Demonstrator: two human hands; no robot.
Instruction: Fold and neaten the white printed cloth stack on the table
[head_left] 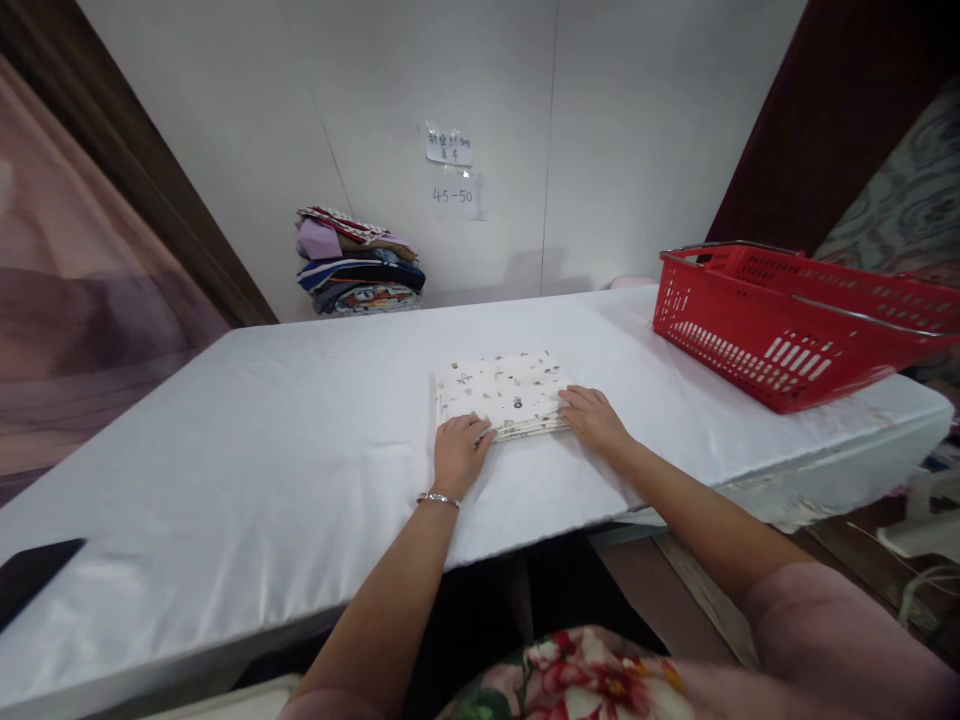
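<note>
Left hand [459, 452] (back upward) rests on folded cloth [510, 388].

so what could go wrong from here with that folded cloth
The folded cloth shows stacked layers along its near side, so an uneven tug from the left hand or right hand might misalign them. The white table cover is wrinkled in places, so it could bunch up.

Folded printed fabric [510, 385]: matt cloth. Surface [300, 430]: smooth, satiny cloth. Shopping basket [739, 345]: smooth plastic, shiny metal handles [870, 318].
</note>
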